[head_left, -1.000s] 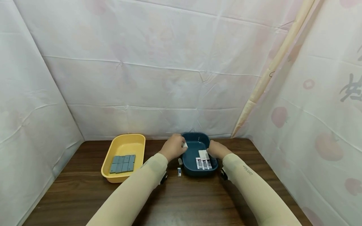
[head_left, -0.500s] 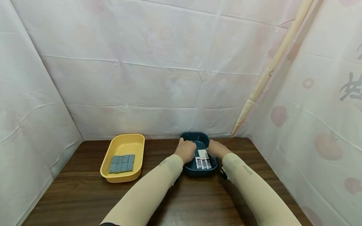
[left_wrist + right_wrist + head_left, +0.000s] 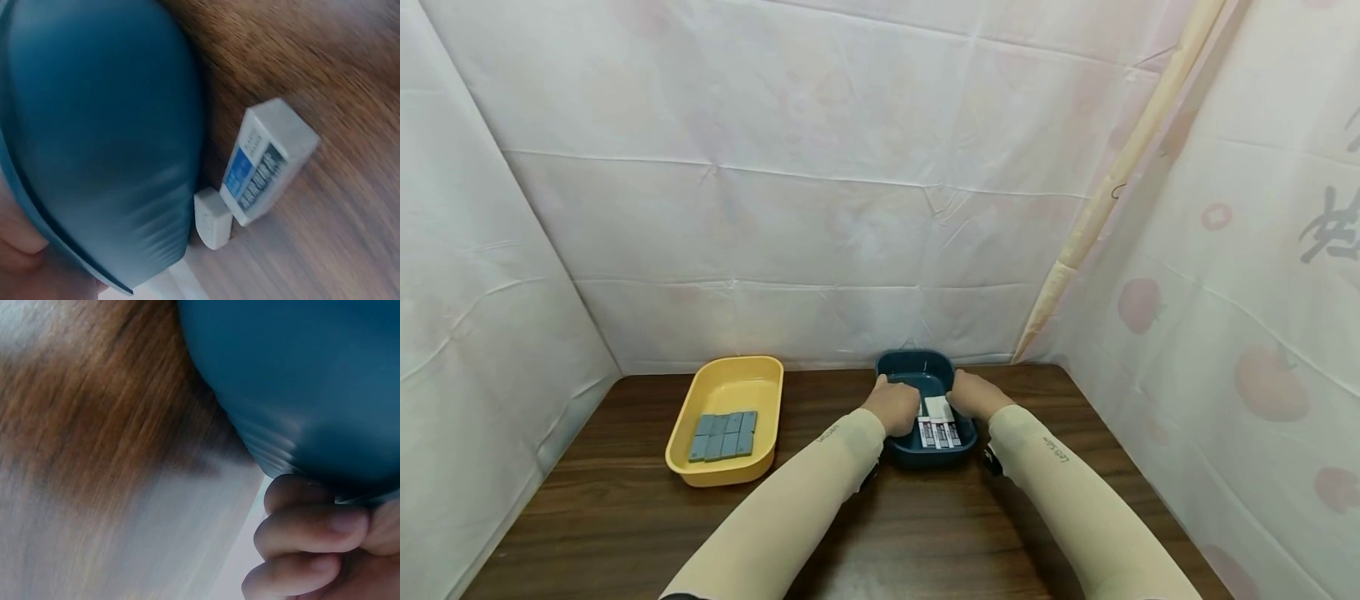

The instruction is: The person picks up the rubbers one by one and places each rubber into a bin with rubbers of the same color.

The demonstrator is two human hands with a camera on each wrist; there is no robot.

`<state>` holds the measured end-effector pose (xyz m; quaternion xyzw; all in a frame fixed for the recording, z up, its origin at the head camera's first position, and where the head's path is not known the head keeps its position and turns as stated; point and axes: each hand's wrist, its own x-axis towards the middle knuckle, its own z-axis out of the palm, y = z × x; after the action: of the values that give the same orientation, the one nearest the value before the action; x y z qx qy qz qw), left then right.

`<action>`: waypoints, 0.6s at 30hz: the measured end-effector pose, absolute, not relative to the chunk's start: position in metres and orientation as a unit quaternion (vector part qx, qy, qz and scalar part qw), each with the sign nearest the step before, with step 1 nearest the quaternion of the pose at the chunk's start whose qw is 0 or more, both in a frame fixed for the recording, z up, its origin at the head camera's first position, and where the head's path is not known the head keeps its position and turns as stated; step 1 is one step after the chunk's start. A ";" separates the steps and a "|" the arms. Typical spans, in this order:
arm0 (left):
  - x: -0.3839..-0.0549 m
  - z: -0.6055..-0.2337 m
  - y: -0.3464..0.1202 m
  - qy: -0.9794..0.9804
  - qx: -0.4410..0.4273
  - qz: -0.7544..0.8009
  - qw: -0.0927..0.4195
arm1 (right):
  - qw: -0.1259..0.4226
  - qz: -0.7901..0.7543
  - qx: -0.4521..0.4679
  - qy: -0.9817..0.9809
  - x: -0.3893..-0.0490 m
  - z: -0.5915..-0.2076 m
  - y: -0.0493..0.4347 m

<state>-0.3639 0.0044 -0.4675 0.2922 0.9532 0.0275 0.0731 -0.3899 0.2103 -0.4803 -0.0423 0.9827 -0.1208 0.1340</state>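
Note:
My left hand (image 3: pixel 893 407) reaches over the left rim of the blue basin (image 3: pixel 913 359), its fingers down inside; a sliver of the white eraser (image 3: pixel 919 409) it pinches shows beside it. The right hand (image 3: pixel 976 396) grips the basin's right rim, and the right wrist view shows its curled fingers (image 3: pixel 306 531) against the outer wall. Several sleeved erasers (image 3: pixel 939 434) lie in a row in the basin, with plain white ones (image 3: pixel 937 407) behind them. On the table beside the basin, the left wrist view has a sleeved eraser (image 3: pixel 265 165) and a small white rounded piece (image 3: pixel 213 219).
A yellow basin (image 3: pixel 745 367) stands to the left with several grey blocks (image 3: pixel 724 436) laid in rows. Both basins are on a dark wooden table (image 3: pixel 910 533). A pale curtain (image 3: pixel 820 208) rises behind it, and a cloth-wrapped pole (image 3: pixel 1075 250) leans at the back right.
My left hand has moved right and down with the white eraser, from the basin's left edge to inside it, and is nearly still since. The right hand stays on the rim.

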 end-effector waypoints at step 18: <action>-0.363 -0.466 0.004 0.950 0.295 0.039 0.098 | 0.135 -0.124 -0.043 0.982 -0.390 -0.480 0.210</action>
<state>-0.3628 0.0037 -0.4665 0.2953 0.9496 0.0389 0.0979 -0.3897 0.2103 -0.4804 -0.0432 0.9821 -0.1237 0.1354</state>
